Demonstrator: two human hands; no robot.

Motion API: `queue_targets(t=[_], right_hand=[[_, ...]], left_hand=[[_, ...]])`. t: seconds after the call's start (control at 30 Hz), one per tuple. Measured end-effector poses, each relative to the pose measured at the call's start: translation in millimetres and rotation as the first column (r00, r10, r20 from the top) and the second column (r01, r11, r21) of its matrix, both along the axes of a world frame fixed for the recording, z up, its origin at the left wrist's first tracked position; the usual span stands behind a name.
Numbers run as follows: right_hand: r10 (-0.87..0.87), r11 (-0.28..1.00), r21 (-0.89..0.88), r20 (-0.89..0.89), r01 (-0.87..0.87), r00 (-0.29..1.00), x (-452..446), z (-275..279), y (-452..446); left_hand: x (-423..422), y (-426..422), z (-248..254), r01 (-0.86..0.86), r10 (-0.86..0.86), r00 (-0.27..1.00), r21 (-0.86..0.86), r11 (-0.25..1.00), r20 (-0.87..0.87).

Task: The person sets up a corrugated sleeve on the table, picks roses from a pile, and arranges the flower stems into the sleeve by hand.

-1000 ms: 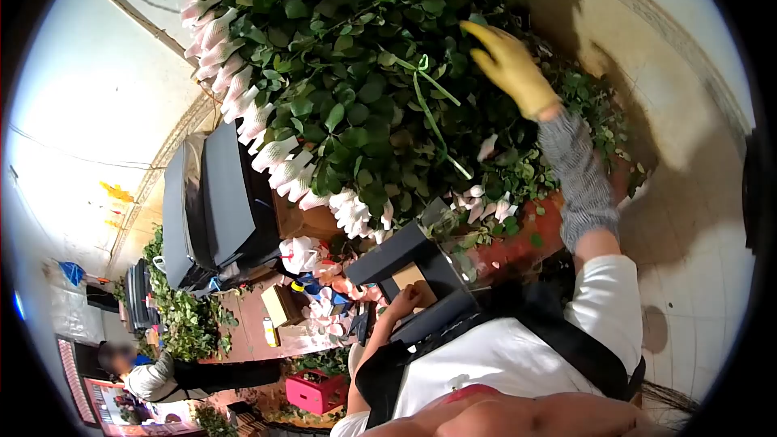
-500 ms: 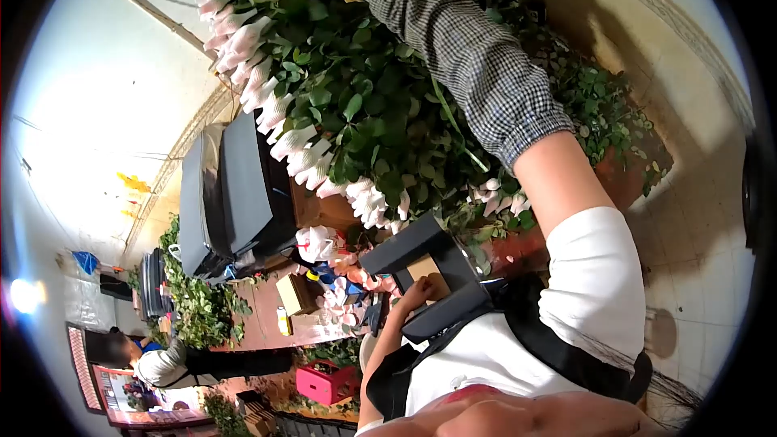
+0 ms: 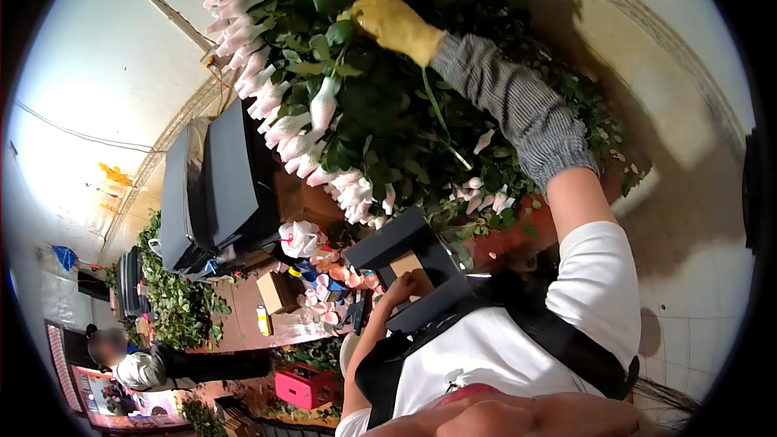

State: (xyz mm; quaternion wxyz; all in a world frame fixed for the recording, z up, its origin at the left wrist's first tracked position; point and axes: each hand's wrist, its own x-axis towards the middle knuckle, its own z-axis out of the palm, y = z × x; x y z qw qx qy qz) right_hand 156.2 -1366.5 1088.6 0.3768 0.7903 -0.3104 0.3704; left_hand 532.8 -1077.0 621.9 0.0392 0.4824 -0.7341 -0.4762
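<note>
My right hand (image 3: 396, 26), in a yellow glove, is closed over the pile of leafy roses (image 3: 388, 121). Below its fingertips hangs a rose (image 3: 323, 105) with a white net sleeve on its bloom. Its stem runs up through leaves towards the glove, where the grip is partly hidden. Under my forearm a bare green stem (image 3: 441, 117) sticks out of the pile. Curled fingers of my bare left hand (image 3: 401, 286) rest at the edge of a brown cardboard piece (image 3: 411, 269), inside a black open box (image 3: 384, 244) near my chest.
Netted blooms (image 3: 279, 129) line the pile's left edge. Dark grey bins (image 3: 235, 182) stand left. Petals, a small carton (image 3: 277, 293) and a white bag (image 3: 301, 239) lie on the table. A person (image 3: 142, 366) stands farther off near a pink stool (image 3: 307, 386).
My gloved right hand has come back towards me from the far top of the pile, and a netted rose now shows below it. My left hand stays at the cardboard.
</note>
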Motion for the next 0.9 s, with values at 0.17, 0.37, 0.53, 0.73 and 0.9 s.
queue_targets(t=[0.17,0.37,0.53,0.73,0.9], right_hand=[[0.247,0.969,-0.012,-0.049,-0.248,0.968,48.8,-8.8,113.1],[-0.353,0.921,0.233,0.163,0.312,0.921,-78.7,-47.2,76.5],[-0.338,0.925,0.229,0.139,0.302,0.931,-63.4,-70.2,165.5],[0.091,0.559,0.825,0.037,-0.082,0.995,29.5,-214.3,298.0],[0.099,0.188,0.957,-0.24,0.219,0.966,39.3,-472.4,316.9]], left_hand=[[1.1,-8.5,-10.5,0.083,-0.083,0.997,-0.037,0.996,-0.003],[0.6,-9.5,-8.7,0.113,-0.112,0.993,-0.029,0.993,0.045],[7.3,-7.9,-20.6,0.16,-0.165,0.986,-0.128,0.979,-0.024],[24.2,-28.7,20.8,0.141,0.08,0.939,0.585,0.798,-0.335],[32.4,-31.6,8.5,0.275,0.001,0.913,0.619,0.736,-0.407]])
